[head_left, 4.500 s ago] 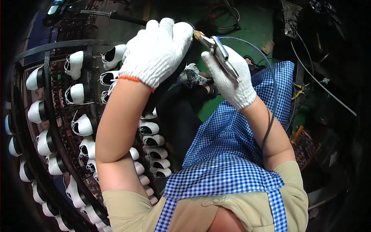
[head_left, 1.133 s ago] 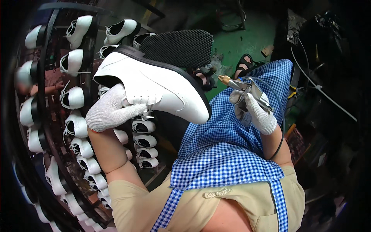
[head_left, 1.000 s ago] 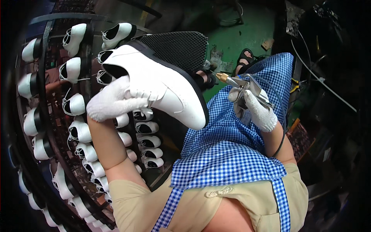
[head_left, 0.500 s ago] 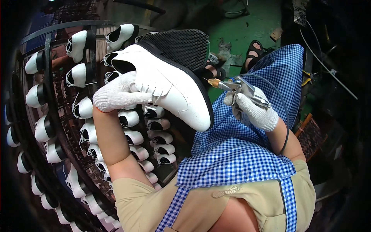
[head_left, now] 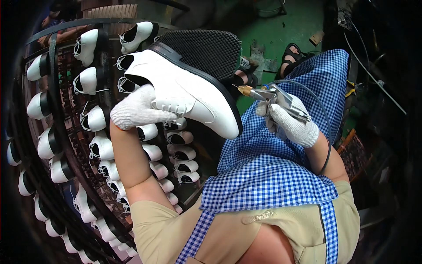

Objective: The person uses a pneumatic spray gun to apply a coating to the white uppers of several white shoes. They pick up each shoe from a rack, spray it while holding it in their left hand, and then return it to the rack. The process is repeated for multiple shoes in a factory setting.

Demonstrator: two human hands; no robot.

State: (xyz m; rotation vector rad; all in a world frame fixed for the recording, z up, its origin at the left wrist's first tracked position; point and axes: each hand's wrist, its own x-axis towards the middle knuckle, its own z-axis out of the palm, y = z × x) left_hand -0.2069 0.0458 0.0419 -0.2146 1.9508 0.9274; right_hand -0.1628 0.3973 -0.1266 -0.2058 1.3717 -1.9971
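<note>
My left hand (head_left: 141,108), in a white knit glove, grips a white lace-up shoe (head_left: 193,94) by its laced side. The shoe lies tilted on its side, with its toe to the right and its black sole edge facing away from me. Some of my left fingers are hidden inside or behind the shoe. My gloved right hand (head_left: 293,119) is closed round a metal spray gun (head_left: 283,102). The gun's brass-coloured nozzle points left at the shoe's toe half, a short gap away. A thin dark hose (head_left: 323,110) curves from the gun down along my right forearm.
On my left stands a dark metal rack (head_left: 55,83) holding several rows of white shoes (head_left: 94,152). Behind the held shoe is a black mesh-textured panel (head_left: 206,50). My lap is covered by a blue checked apron (head_left: 259,176). The floor (head_left: 303,22) is green; a thin pale cable lies at the right.
The held shoe has tipped slightly, its toe a little higher in view and more of its side turned. The spray gun has stayed almost in place.
</note>
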